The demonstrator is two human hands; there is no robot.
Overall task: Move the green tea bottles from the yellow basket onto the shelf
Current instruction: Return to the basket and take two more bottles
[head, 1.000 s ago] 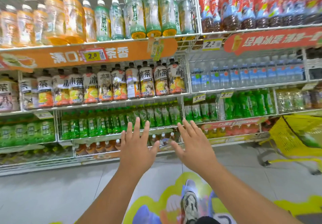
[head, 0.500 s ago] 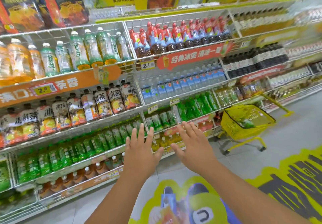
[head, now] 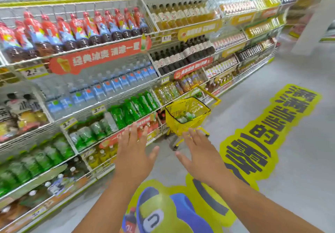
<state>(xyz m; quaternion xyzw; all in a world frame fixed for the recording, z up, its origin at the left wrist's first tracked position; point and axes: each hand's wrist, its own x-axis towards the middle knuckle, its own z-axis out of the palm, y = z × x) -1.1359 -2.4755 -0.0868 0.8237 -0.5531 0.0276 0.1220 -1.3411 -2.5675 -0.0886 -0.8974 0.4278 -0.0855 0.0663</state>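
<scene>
A yellow basket [head: 195,124] on wheels stands on the floor beside the drinks shelf [head: 116,98], a little ahead of me. Green tea bottles [head: 184,117] lie inside it, only partly visible through the mesh. My left hand [head: 134,153] and my right hand [head: 199,156] are stretched out in front of me, fingers spread, palms down, holding nothing. Both hands are short of the basket; the right one is just below its wheeled frame in the view.
Wire shelves with rows of bottled drinks run along the left, from red-capped bottles [head: 72,31] on top to green bottles [head: 132,107] lower down. A large yellow floor sticker [head: 268,135] covers the grey aisle floor to the right.
My view has swung right along the aisle, and the yellow basket now sits near the centre, closer to my hands. Both hands stay spread and empty.
</scene>
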